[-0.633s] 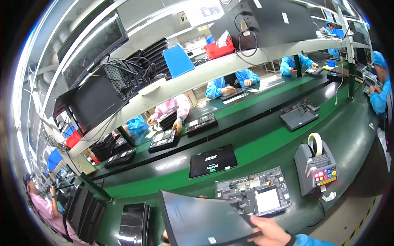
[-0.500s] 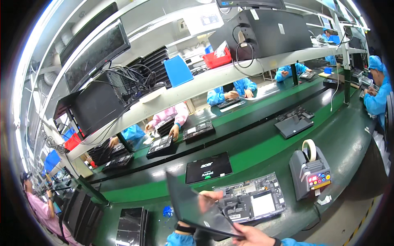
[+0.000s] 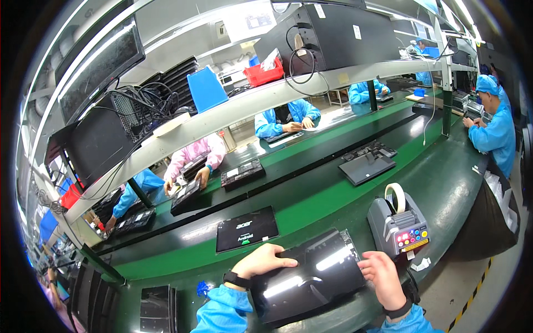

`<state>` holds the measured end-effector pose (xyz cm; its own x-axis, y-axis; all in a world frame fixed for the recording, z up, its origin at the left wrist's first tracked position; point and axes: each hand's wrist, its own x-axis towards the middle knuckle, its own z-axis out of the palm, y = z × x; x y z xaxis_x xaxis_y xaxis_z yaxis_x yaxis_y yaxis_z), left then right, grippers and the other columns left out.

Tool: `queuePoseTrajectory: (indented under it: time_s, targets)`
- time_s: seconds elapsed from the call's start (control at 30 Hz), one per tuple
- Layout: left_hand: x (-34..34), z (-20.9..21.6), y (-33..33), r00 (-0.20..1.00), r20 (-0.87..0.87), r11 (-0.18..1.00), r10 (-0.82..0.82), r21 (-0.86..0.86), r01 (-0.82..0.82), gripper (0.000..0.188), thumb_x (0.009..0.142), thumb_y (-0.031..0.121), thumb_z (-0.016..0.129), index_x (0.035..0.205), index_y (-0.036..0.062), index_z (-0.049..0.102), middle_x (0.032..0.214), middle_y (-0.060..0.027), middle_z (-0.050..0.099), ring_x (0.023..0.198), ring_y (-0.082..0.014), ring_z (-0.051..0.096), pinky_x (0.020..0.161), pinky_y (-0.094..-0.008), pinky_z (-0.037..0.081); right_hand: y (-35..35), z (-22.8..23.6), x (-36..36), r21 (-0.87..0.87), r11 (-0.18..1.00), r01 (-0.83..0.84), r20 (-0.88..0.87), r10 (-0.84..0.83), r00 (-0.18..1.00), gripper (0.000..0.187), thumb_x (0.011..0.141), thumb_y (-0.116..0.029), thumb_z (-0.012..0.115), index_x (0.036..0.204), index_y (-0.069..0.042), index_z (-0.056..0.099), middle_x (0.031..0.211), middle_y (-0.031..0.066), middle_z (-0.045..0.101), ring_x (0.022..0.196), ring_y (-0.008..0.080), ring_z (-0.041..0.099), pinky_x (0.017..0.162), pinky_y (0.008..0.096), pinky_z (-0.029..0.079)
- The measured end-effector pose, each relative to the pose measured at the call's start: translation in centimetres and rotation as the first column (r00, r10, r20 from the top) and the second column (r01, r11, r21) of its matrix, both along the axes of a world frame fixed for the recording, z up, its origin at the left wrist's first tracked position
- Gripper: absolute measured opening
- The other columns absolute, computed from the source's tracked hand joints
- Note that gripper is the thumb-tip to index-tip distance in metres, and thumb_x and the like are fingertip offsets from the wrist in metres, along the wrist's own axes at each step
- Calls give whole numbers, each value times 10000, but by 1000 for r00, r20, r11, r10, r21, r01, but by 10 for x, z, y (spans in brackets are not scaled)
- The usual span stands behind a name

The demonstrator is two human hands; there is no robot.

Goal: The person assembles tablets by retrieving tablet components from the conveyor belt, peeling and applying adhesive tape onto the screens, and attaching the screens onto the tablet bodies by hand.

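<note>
A glossy black display panel [image 3: 311,283] lies in front of me, shiny face up, over an open laptop base [image 3: 348,244] of which only a strip shows at the far right corner. My left hand [image 3: 262,262] grips the panel's far left edge, its thumb laid across the shiny face and its other fingers partly hidden. Beside the right edge is my right hand [image 3: 384,280], open with fingers apart and slightly bent. Whether its fingertips touch the panel I cannot tell. Beyond the panel, a lit black screen [image 3: 246,228] lies on the green bench.
A grey tape dispenser [image 3: 398,225] with a cream roll stands at the right. Black panels [image 3: 155,311] and a crumpled blue scrap [image 3: 203,288] lie at the left. A closed laptop-like unit [image 3: 366,166] lies farther back. Co-workers [image 3: 491,127] work along the bench under an overhead shelf [image 3: 250,100].
The panel, held tilted up in both hands before, now lies flat over the laptop base and covers most of it. My right hand has let go. The view has shifted toward the right.
</note>
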<state>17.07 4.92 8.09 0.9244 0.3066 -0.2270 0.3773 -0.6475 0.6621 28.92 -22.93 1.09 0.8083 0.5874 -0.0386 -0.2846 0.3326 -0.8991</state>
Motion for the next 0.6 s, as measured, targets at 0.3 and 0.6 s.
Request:
queuePoseTrajectory:
  time_s: [0.3,0.6]
  targets:
    - [-36,-30,7,840,318,730,440,418,-541,389,826,397,603,810,9,624,717,-159,623,728,-346,621,677,-416,498,21,-8,9,-364,692,624,884,46,465,296,759,-144,690,945,16,525,727,111,507,627,280,505,565,400,403]
    - [-71,-80,-16,849,228,855,476,106,-508,484,805,460,642,757,-10,535,665,-135,602,608,-237,588,577,-329,467,41,-13,10,-462,652,601,860,163,484,459,735,-308,720,961,42,529,915,179,518,856,355,560,699,426,464]
